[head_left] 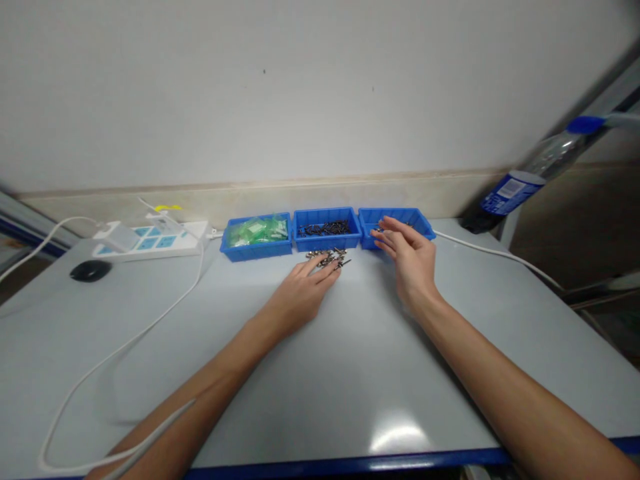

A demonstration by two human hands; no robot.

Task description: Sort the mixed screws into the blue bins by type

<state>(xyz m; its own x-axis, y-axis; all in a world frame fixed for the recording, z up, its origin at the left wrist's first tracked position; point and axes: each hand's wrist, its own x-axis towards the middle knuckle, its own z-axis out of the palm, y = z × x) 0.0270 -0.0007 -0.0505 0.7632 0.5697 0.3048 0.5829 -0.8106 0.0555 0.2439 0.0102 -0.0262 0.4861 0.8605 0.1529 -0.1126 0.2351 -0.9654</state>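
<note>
My left hand [303, 288] reaches over a small pile of metal screws [325, 257] on the table, in front of the middle bin. Its fingers are extended and slightly apart, with the tips at the screws. One screw [345, 263] sticks out beside a fingertip; a grip on it cannot be made out. Above the front edge of the right blue bin [420, 230] is my right hand [411, 257], fingers bent but apart. Small shiny pieces show near those fingertips, partly hidden. Dark screws [327, 229] fill the bottom of the middle blue bin [325, 243].
The left blue bin [257, 251] contains green-tinted plastic packets [257, 231]. Further left are a white power strip [165, 248] with chargers, a black mouse [91, 271] and a loose white cable [145, 331]. A bottle [515, 190] leans at the right. The wall [320, 100] stands behind.
</note>
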